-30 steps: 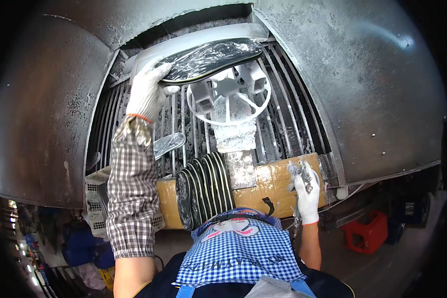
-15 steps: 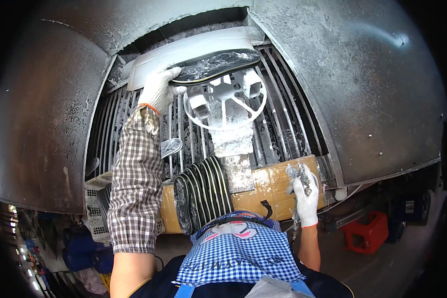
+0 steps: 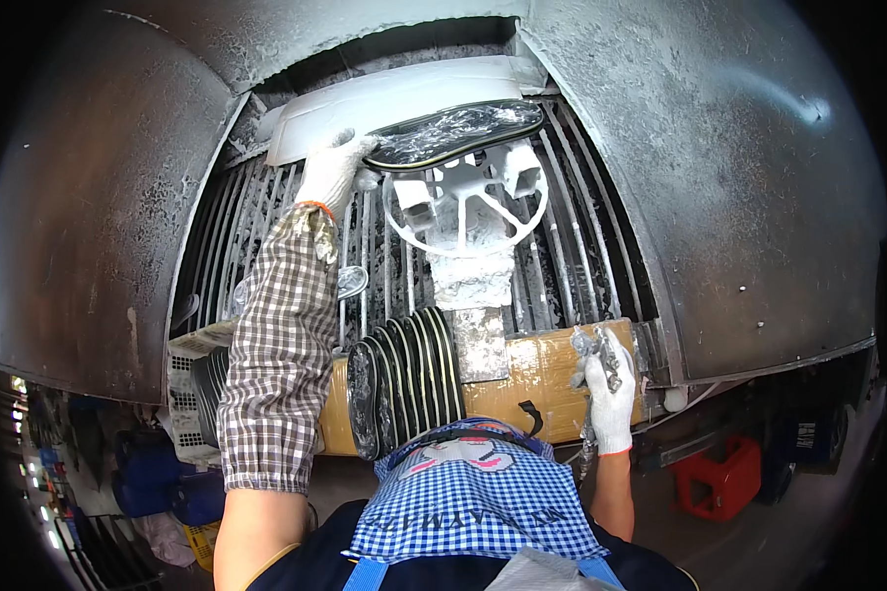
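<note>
My left hand [image 3: 331,173], in a white glove, grips the left end of a black shoe sole [image 3: 455,134] with a pale edge line. White smears cover its upper face. The sole lies across the supports of a white-coated wheel-shaped stand [image 3: 466,219]. My right hand [image 3: 610,386], gloved too, is closed round a spray gun [image 3: 594,359] with a grey-crusted body, above the right end of a tape-covered box [image 3: 548,366]. A row of black soles [image 3: 407,382] stands on edge on the box, left of its middle, against my apron.
Metal bars [image 3: 577,227] form a grate under the stand, between dark metal side walls [image 3: 729,217]. A white board [image 3: 394,91] leans at the back. Another sole piece [image 3: 352,282] lies by my left sleeve. Left is a pale plastic crate [image 3: 183,399]; a red container [image 3: 719,480] stands lower right.
In the picture, the sole, stand and left hand all sit slightly further right, apparently from a head turn. My left hand still holds the sole's end; the right hand keeps the spray gun.
</note>
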{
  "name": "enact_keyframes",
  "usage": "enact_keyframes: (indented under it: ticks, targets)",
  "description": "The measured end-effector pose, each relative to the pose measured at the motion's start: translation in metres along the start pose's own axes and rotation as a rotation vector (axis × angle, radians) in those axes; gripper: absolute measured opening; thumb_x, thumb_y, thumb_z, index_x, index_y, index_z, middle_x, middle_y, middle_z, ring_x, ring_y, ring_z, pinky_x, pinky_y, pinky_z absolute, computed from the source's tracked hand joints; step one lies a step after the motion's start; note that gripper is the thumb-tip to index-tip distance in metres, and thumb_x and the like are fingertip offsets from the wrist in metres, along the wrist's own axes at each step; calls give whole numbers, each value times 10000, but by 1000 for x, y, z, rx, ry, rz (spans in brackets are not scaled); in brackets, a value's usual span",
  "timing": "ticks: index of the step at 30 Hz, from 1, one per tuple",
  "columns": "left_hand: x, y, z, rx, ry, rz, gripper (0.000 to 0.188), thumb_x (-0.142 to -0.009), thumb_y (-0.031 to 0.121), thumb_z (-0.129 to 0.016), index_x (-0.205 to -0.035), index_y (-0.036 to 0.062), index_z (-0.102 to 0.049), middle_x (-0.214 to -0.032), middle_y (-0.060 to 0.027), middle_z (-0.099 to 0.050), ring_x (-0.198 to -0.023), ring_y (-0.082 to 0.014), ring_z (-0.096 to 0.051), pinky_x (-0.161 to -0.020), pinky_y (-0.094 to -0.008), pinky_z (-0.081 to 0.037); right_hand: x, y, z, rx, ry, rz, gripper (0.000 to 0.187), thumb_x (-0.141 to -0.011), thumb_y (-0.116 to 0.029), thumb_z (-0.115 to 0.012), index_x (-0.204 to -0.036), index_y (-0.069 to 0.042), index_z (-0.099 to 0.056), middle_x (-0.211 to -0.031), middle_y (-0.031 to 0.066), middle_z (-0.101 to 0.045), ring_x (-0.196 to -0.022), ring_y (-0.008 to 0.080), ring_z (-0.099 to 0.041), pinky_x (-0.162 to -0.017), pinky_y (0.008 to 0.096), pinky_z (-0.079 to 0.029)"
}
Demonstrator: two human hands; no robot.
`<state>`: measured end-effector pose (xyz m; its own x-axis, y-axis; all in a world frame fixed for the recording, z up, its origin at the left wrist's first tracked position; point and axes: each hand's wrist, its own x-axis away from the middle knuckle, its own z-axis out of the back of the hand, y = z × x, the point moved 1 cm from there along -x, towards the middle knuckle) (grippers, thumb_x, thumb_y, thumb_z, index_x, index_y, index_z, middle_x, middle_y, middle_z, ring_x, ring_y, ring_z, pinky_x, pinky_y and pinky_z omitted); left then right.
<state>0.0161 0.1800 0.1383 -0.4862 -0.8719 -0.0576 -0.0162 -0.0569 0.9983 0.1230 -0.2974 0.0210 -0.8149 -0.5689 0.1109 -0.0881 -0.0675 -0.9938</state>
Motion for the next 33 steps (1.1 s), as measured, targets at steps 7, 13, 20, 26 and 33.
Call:
enact_keyframes:
  ticks: [7,13,20,26,33]
  targets:
    - [37,-64,24,229,286,-22,439,-987,151,-725,-1378,9,-585,-939,-39,-672,-698,-116,-614,-606,-256,-517,-17,-19,-9,26,-64,146,576,-1057,-120,-647,-1572,61,-463,-1264,115,-711,-955,116,-669,-824,270,-562]
    - [130,-141,-17,664,-9,386,433,-922,1,-671,-1337,21,-549,-1036,-73,-672,-858,-170,-665,-798,-346,-587,-35,-96,-63,-222,-271,202,601,-1054,-75,-634,-1591,76,-410,-1419,200,-651,-1105,156,-686,-880,287,-586]
    - [168,-125,-74,873,-304,436,390,-984,52,-616,-1368,21,-561,-1196,-101,-684,-1041,-196,-686,-974,-413,-572,-45,-165,-126,-327,-499,306,581,-1024,-29,-676,-1556,82,-470,-1452,182,-612,-1214,178,-657,-1016,306,-550]
    - [155,-139,-80,923,-238,413,440,-1014,52,-512,-1443,-46,-515,-1337,-203,-659,-1216,-318,-687,-1061,-501,-587,-63,-168,-144,-224,-425,520,545,-1012,-25,-689,-1515,95,-519,-1431,194,-636,-1291,220,-636,-1093,338,-502]
    - [154,-133,-80,913,-206,464,400,-984,19,-561,-1379,-45,-555,-1317,-203,-661,-1146,-347,-694,-1003,-514,-593,-74,-159,-135,-21,-303,519,518,-1070,-89,-606,-1553,66,-498,-1262,105,-722,-947,80,-666,-851,243,-556]
